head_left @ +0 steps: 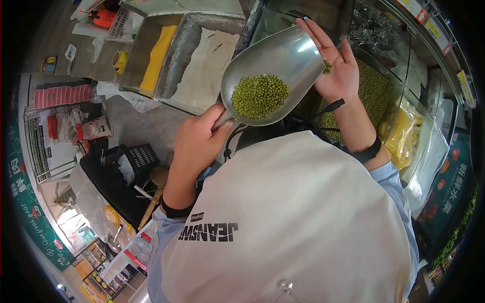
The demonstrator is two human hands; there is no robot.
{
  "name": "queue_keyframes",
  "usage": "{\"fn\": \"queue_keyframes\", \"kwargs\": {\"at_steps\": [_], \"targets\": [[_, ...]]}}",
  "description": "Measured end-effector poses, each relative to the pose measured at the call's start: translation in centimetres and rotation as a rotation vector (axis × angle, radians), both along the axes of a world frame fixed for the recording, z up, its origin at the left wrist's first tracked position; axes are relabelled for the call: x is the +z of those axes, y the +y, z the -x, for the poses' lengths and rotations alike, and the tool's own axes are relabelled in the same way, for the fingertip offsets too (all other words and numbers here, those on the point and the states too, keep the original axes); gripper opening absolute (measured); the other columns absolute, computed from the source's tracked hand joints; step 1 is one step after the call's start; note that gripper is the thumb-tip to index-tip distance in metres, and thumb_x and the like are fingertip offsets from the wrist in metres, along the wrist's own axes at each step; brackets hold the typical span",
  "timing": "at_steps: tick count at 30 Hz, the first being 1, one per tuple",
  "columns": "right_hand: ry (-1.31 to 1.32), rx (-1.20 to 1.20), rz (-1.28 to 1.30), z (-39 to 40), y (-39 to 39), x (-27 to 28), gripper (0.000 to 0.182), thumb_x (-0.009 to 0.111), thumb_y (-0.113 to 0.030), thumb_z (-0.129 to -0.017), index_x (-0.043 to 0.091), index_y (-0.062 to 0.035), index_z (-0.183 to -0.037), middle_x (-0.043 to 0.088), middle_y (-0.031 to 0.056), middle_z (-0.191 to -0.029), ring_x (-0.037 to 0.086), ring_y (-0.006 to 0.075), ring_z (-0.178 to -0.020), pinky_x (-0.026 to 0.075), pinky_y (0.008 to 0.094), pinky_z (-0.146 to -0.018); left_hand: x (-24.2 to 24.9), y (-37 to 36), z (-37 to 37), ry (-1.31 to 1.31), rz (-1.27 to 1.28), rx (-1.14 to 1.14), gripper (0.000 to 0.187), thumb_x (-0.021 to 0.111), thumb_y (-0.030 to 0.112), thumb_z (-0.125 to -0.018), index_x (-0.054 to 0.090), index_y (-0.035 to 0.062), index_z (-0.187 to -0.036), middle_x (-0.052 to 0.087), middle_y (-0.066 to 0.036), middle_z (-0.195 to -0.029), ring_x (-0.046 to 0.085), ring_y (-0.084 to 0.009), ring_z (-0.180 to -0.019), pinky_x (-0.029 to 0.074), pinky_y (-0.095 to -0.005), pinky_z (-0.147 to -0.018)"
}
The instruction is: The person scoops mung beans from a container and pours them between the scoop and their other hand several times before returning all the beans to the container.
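My left hand [204, 134] is closed around the handle of a metal scoop [298, 50]. In the scoop's rounded back part lies a small heap of mung beans [260, 96]. My right hand [337, 70] is turned palm up at the scoop's front edge, its fingers stretched out; the scoop's rim hides part of them. A few green beans rest against the palm beside that rim. Beyond my right wrist, a bin of mung beans [371, 93] is partly covered by my forearm.
Ahead to the left stands a bin of white powder or grain [204, 65], beside a compartment with a yellow sheet [159, 58]. Yellow tape [119, 60] sits farther left. On the right are bagged yellow goods [404, 131]. A black basket [139, 161] stands lower left.
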State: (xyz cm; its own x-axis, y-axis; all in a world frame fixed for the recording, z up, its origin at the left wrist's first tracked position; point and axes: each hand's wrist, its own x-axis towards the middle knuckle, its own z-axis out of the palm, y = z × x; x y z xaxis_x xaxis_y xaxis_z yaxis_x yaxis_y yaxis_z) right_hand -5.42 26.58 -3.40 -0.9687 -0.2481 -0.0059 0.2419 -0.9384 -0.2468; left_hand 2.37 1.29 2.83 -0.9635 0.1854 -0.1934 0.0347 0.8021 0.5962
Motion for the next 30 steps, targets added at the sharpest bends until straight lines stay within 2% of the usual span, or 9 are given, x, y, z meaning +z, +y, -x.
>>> {"fn": "queue_keyframes", "kwargs": {"at_steps": [3, 6, 9, 24, 27, 30], "targets": [[0.004, -0.005, -0.084, -0.21, -0.13, 0.41, 0.064, 0.011, -0.043, -0.094, 0.018, 0.0032, -0.138, 0.018, 0.0138, -0.146, 0.023, 0.0293, -0.133, 0.016, 0.0405, -0.109, 0.05, 0.07, -0.02, -0.010, -0.010, 0.009, 0.024, 0.062, 0.016, -0.074, 0.059, 0.0081, -0.097, 0.060, -0.016, -0.071, 0.059, -0.0341, -0.064, 0.045, -0.0367, -0.056], [-0.007, 0.002, -0.068, -0.22, -0.22, 0.37, 0.064, 0.012, -0.042, -0.094, 0.019, 0.0032, -0.138, 0.018, 0.0139, -0.146, 0.023, 0.0288, -0.133, 0.017, 0.0401, -0.109, -0.03, 0.05, 0.00, -0.002, -0.007, 0.004, 0.024, 0.062, 0.016, -0.074, 0.059, 0.0081, -0.097, 0.061, -0.016, -0.071, 0.059, -0.0340, -0.065, 0.045, -0.0365, -0.057], [-0.039, 0.006, -0.025, -0.21, -0.25, 0.19, 0.063, 0.014, -0.042, -0.094, 0.026, 0.0038, -0.136, 0.025, 0.0141, -0.143, 0.029, 0.0295, -0.129, 0.020, 0.0413, -0.108, -0.14, 0.06, 0.00, 0.000, -0.002, 0.004, 0.025, 0.062, 0.016, -0.074, 0.059, 0.0083, -0.097, 0.061, -0.016, -0.072, 0.060, -0.0338, -0.065, 0.045, -0.0365, -0.057], [-0.076, 0.036, -0.054, -0.40, -0.10, 0.02, 0.061, 0.017, -0.043, -0.095, 0.033, 0.0007, -0.133, 0.031, 0.0116, -0.141, 0.031, 0.0273, -0.128, 0.019, 0.0420, -0.108, -0.29, 0.45, 0.19, -0.029, -0.041, 0.007, 0.024, 0.061, 0.015, -0.074, 0.059, 0.0064, -0.097, 0.061, -0.016, -0.072, 0.060, -0.0329, -0.065, 0.046, -0.0359, -0.057], [-0.078, 0.030, -0.059, -0.34, -0.08, -0.03, 0.061, 0.017, -0.042, -0.095, 0.032, 0.0012, -0.134, 0.030, 0.0122, -0.141, 0.030, 0.0276, -0.129, 0.020, 0.0418, -0.108, -0.56, 0.34, 0.24, -0.032, -0.071, 0.001, 0.023, 0.062, 0.015, -0.075, 0.059, 0.0050, -0.096, 0.061, -0.016, -0.071, 0.060, -0.0326, -0.064, 0.046, -0.0349, -0.057], [-0.036, 0.027, -0.027, -0.37, -0.05, -0.03, 0.061, 0.016, -0.039, -0.095, 0.021, 0.0046, -0.137, 0.022, 0.0148, -0.145, 0.024, 0.0292, -0.132, 0.019, 0.0389, -0.109, -0.60, 0.29, 0.27, -0.034, -0.096, -0.005, 0.023, 0.062, 0.014, -0.075, 0.058, 0.0040, -0.095, 0.060, -0.016, -0.069, 0.060, -0.0320, -0.063, 0.045, -0.0337, -0.056]]}}
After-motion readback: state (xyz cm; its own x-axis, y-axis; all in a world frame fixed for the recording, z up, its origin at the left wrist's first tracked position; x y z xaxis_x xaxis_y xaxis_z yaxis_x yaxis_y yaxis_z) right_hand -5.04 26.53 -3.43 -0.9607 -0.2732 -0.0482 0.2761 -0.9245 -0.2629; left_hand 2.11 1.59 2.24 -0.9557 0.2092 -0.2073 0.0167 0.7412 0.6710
